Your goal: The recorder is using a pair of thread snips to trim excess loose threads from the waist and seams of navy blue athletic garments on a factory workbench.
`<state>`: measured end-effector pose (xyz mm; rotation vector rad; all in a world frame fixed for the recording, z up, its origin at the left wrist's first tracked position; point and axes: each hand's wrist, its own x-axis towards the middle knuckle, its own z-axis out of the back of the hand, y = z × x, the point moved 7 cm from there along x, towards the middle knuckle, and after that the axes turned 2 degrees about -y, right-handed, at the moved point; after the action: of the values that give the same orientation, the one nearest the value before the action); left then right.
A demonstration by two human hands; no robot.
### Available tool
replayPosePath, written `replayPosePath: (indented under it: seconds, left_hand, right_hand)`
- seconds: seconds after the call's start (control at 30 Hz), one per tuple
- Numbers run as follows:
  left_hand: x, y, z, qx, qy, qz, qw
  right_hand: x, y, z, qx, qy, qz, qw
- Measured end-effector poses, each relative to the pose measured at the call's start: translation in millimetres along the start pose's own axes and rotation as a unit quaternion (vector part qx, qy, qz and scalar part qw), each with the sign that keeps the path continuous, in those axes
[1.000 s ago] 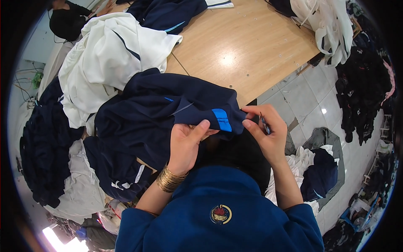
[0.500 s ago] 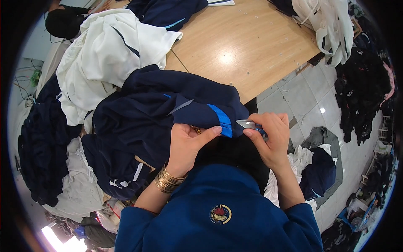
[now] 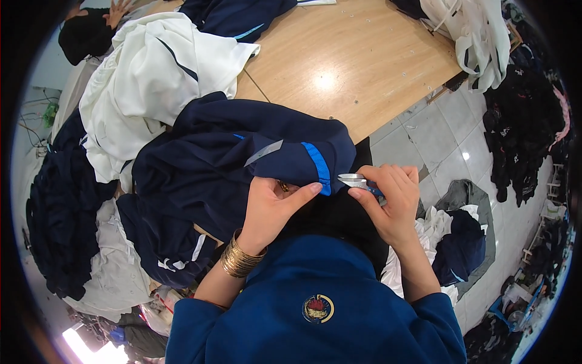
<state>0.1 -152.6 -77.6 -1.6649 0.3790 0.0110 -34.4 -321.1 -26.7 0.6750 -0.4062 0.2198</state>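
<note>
A dark navy garment (image 3: 200, 145) with a bright blue stripe (image 3: 317, 161) and a grey strip lies bunched over the near edge of the table. My left hand (image 3: 273, 203) pinches its edge, thumb by the lower end of the stripe. Thread snips (image 3: 353, 180) with silver blades and a blue handle are gripped in my right hand (image 3: 391, 197). The blades point left and stand slightly apart, just right of the stripe's lower end. Most of the handle is hidden by my fingers, and the thread, if any, is too fine to see.
White garments (image 3: 151, 73) are heaped on the wooden table (image 3: 339, 60) at the back left. More navy clothing (image 3: 57, 212) hangs at the far left. Fabric piles (image 3: 461, 242) lie on the tiled floor to the right. Another person's hand (image 3: 115, 13) shows at the top left.
The snips have shifted slightly left, and their blades now show a gap. My left hand still pinches the garment edge. At the top left, the other person's hand has come into view.
</note>
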Motion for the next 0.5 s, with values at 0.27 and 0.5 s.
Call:
replayPosePath:
  seconds: [0.27,0.5]
  left_hand:
    - [-1,1,-3,-0.046,0.028,0.058,0.997]
    - [-1,4,-3,-0.091,0.034,0.064,0.993]
  right_hand:
    - [-3,-8,-3,0.072,0.017,-0.093,0.993]
    - [-15,-20,-37,0.404,0.112,-0.344,0.84]
